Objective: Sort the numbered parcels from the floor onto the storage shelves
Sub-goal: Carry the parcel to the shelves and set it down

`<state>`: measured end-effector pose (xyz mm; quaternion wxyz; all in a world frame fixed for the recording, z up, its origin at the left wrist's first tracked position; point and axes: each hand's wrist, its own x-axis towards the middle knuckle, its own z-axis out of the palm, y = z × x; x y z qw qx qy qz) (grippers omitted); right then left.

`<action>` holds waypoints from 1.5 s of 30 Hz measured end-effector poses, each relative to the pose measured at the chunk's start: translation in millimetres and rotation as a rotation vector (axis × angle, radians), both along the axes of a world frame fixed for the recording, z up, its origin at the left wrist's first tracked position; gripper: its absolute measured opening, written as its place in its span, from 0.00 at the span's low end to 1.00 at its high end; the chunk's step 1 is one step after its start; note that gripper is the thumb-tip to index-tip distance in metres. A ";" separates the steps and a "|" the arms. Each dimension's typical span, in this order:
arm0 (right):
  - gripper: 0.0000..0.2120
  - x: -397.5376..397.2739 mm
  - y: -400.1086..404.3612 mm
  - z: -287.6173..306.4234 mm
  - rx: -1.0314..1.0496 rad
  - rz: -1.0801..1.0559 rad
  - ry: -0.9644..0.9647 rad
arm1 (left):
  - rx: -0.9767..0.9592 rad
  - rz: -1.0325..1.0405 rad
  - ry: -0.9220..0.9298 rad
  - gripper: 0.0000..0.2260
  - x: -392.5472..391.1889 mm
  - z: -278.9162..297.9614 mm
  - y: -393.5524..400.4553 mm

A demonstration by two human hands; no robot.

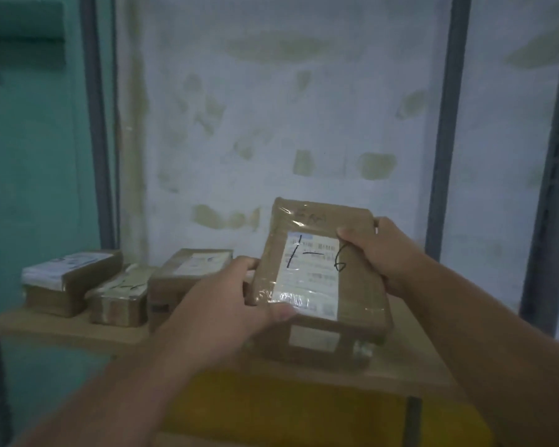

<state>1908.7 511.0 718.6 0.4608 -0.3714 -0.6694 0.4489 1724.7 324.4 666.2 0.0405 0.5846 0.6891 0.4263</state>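
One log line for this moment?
both hands grip parcel marked 1-6 | over shelf | three parcels at left

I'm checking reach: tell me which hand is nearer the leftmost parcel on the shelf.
Left. The left hand is closer to the leftmost parcel; the right hand is farther right, across the held parcel.

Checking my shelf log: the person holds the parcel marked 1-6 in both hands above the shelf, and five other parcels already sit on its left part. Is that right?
Not quite. The head view shows three parcels on the left part of the shelf, not five. The rest holds: left hand and right hand both grip the parcel marked 1-6 above the shelf.
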 end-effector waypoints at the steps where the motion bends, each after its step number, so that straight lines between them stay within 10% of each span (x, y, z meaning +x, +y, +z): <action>1: 0.40 -1.8 5.4 0.5 -0.018 0.030 -0.008 | 0.004 0.035 0.030 0.27 0.6 1.9 4.5; 11: 0.13 -27.1 32.3 -13.9 -0.068 0.090 -0.094 | -0.165 0.346 0.405 0.22 -7.4 15.0 43.5; 16: 0.30 -26.4 31.3 -28.0 -0.053 0.052 -0.105 | -0.187 0.427 0.490 0.23 -11.0 17.7 56.8; 28: 0.26 -22.4 -28.7 -19.9 0.596 -0.094 -0.417 | 0.066 0.507 0.576 0.20 4.4 10.0 44.7; 36: 0.24 -88.2 -163.9 -21.3 0.950 -0.036 -0.345 | 0.280 0.357 0.426 0.12 -64.9 -40.5 -59.6; 45: 0.19 -302.8 -366.2 -64.9 1.041 0.261 0.024 | 0.149 0.643 0.403 0.16 -243.5 -103.2 -290.9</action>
